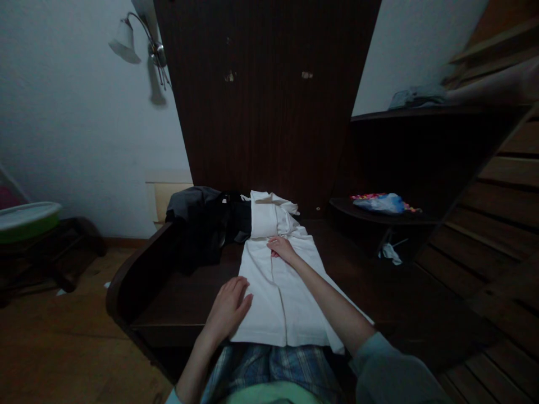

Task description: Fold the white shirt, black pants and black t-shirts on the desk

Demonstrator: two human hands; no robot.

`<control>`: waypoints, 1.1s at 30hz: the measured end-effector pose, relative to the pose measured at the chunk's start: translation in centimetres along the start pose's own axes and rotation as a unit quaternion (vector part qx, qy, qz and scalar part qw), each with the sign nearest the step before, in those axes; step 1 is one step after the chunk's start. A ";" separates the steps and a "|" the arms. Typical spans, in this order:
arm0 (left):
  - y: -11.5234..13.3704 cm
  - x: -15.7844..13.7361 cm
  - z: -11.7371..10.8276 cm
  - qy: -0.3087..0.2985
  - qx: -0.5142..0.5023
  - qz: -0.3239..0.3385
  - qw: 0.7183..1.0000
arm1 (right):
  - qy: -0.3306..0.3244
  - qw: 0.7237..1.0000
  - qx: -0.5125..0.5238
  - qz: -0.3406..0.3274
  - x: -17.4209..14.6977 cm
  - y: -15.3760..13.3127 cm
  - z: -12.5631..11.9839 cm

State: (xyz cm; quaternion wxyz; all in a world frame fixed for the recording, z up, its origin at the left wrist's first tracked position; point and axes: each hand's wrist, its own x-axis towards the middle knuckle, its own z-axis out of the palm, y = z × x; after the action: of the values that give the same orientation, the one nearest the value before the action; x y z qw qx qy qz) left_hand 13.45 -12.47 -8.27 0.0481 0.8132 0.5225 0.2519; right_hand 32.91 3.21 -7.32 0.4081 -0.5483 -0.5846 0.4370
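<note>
A white garment (261, 314) lies lengthwise over the dark wooden bench, with its upper part folded into a bunched layer at the back. Its near end hangs toward my lap. My left hand (229, 306) rests at the garment's left edge, fingers stretched out and thumb apart, holding nothing. Farther in, my right hand (282, 248) is on the cloth just below the folded part. Its fingers are curled and appear to pinch the fabric where a long crease begins; the fingertips are partly hidden.
Dark clothing (197, 224) is heaped on the bench's left, by its curved armrest (126, 275). On the right, a corner shelf (349, 210) holds a plastic bag (387, 203). A tall dark panel (269, 112) stands behind. A green-sided basin (36, 221) sits far left.
</note>
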 end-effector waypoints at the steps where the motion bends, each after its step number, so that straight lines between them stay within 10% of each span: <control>1: 0.0 0.0 0.0 0.004 0.001 0.002 1.000 | 0.004 1.000 0.008 -0.017 -0.1 0.3 0.1; 7: 0.0 -0.1 0.0 -0.002 0.015 0.032 0.999 | 0.023 0.993 0.002 -0.112 0.3 2.2 0.3; 33: -0.2 0.0 0.2 -0.002 -0.012 0.018 1.000 | 0.078 0.991 -0.071 -0.086 0.3 1.9 0.0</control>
State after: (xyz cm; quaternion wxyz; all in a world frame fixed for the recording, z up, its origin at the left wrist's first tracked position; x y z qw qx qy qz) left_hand 13.38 -12.33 -8.51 0.0544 0.8225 0.5044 0.2571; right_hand 33.40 3.54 -9.18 0.4484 -0.5561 -0.6257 0.3134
